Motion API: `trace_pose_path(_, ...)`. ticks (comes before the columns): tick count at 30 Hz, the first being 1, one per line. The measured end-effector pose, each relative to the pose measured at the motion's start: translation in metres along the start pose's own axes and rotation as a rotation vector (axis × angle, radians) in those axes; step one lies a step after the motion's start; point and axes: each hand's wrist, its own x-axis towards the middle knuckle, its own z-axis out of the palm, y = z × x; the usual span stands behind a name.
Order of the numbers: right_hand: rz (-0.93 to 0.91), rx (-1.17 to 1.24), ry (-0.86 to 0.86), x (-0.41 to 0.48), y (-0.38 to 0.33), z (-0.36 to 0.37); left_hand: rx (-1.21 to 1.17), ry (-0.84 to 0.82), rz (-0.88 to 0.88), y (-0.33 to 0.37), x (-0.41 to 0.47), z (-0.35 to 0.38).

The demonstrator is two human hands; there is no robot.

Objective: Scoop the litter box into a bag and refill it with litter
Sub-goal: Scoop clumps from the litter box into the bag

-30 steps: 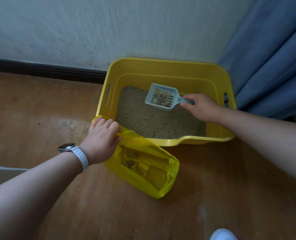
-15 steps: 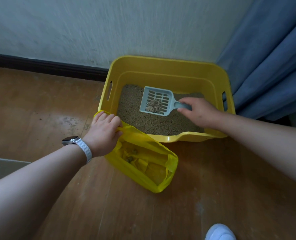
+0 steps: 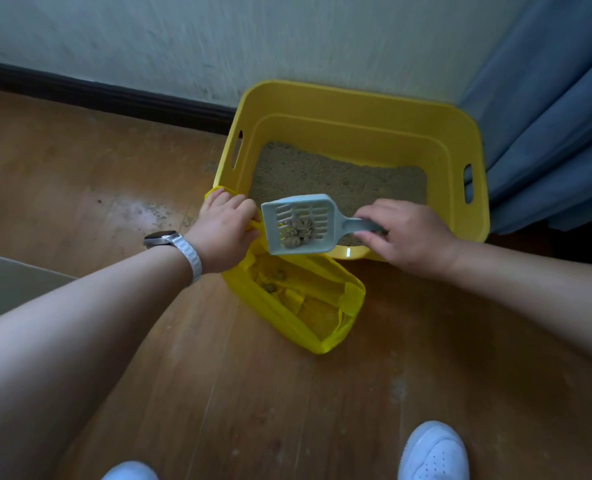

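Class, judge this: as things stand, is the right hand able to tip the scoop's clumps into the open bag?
Probably yes: the right hand holds the scoop by the bag mouth, nothing between.

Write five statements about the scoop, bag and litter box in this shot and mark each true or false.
1. The right hand holds the scoop by its handle. True.
2. The scoop is empty. False: clumps sit in it.
3. The left hand grips the edge of the yellow bag. True.
4. The bag lies inside the litter box. False: it sits on the floor in front of the box.
5. The bag is tied shut. False: its mouth is open.
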Motion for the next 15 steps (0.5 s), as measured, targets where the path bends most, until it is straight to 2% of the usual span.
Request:
trace_pose_path(5, -0.142, -0.074, 0.058, 0.001, -0.015, 0.005, -0.022, -0.005, -0.003, 0.000, 0.000, -0.001)
trace_pose_path(15, -0.249, -0.256, 0.119, 0.003, -0.017, 0.013, -0.020, -0.008, -0.027, 0.000, 0.000, -0.001)
